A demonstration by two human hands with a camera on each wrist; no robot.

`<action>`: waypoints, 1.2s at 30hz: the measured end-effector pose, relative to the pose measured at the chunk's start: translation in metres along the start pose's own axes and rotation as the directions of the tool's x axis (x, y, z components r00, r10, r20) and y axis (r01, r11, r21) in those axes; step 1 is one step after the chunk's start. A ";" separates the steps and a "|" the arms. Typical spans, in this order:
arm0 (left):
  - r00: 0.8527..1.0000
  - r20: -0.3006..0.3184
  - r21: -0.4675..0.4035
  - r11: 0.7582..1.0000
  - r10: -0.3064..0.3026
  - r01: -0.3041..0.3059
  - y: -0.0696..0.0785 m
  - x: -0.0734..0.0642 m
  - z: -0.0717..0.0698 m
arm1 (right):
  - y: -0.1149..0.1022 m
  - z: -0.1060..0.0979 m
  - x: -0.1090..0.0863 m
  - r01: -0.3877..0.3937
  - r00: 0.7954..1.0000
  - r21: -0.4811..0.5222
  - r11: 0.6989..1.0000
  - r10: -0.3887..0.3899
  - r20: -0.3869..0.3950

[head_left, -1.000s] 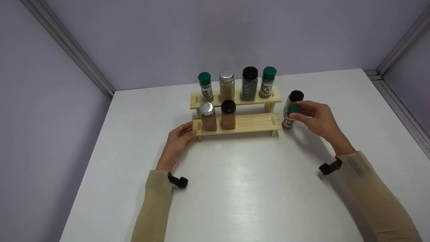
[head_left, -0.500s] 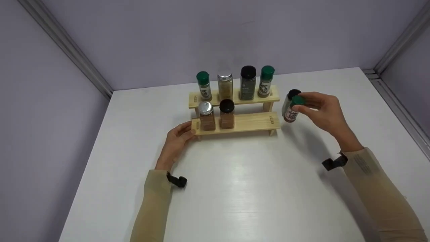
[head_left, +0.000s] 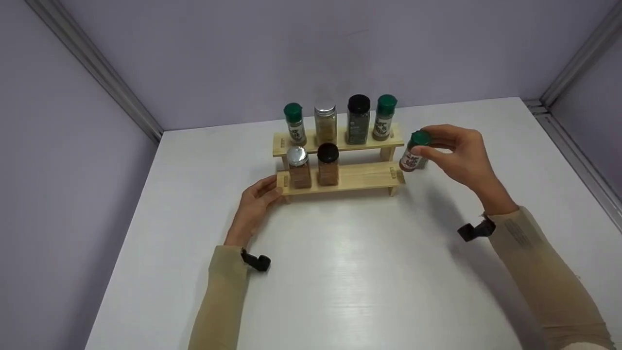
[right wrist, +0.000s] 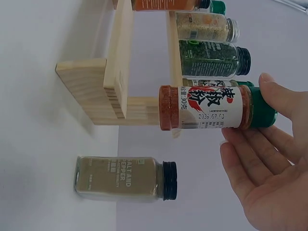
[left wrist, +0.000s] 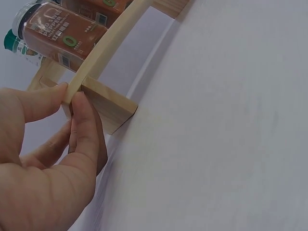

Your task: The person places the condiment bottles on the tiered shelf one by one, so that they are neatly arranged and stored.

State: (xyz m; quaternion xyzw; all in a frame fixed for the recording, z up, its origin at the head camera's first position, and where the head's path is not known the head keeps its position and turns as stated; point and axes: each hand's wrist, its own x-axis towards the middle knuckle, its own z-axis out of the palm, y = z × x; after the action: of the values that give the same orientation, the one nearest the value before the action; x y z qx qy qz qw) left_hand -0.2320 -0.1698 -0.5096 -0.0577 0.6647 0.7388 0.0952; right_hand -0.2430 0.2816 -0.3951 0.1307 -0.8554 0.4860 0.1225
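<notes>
My right hand [head_left: 461,155] pinches a small spice jar [head_left: 411,151] by its green cap, with red powder inside and a white label. In the right wrist view this jar [right wrist: 209,107] is off the table, beside the right end of the two-tier wooden rack [right wrist: 120,62]. My left hand [head_left: 255,201] pinches the left end of the rack's lower shelf [head_left: 364,177]; in the left wrist view the thumb and fingers [left wrist: 43,101] meet around the board's corner. On that shelf stand a silver-capped jar [head_left: 300,170] and a black-capped jar [head_left: 329,167], both with reddish-brown contents.
The upper shelf holds a green-capped jar [head_left: 295,126], a silver-capped jar [head_left: 326,125], a black-capped jar [head_left: 358,121] and another green-capped jar [head_left: 384,119]. A black-capped salt and pepper jar [right wrist: 120,178] stands on the table right of the rack. Walls rise behind and at both sides.
My right hand has lifted the small green-capped jar off the table, then moved it left toward the lower shelf's right end. My left hand keeps its hold on the rack.
</notes>
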 end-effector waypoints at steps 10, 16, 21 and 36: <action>1.000 -0.007 -0.013 1.000 0.011 -0.012 0.000 0.000 0.000 | -0.014 0.021 0.007 0.049 0.998 0.028 0.998 -0.050 0.034; 1.000 0.005 -0.027 1.000 -0.002 0.002 0.000 0.000 0.001 | -0.023 0.034 0.011 0.050 0.996 0.102 0.994 -0.057 0.068; 1.000 0.006 -0.029 1.000 0.002 -0.002 0.000 0.001 0.000 | -0.027 0.045 0.015 0.072 0.994 0.099 0.993 -0.080 0.080; 1.000 -0.012 0.018 1.000 0.014 -0.014 0.000 -0.001 0.000 | -0.029 0.070 0.019 0.071 0.989 0.098 0.993 -0.083 0.122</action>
State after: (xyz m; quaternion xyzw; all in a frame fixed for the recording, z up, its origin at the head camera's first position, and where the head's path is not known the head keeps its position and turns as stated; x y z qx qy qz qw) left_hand -0.2313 -0.1702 -0.5090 -0.0566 0.6721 0.7332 0.0864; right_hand -0.2571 0.2048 -0.4003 0.1997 -0.8320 0.5112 0.0810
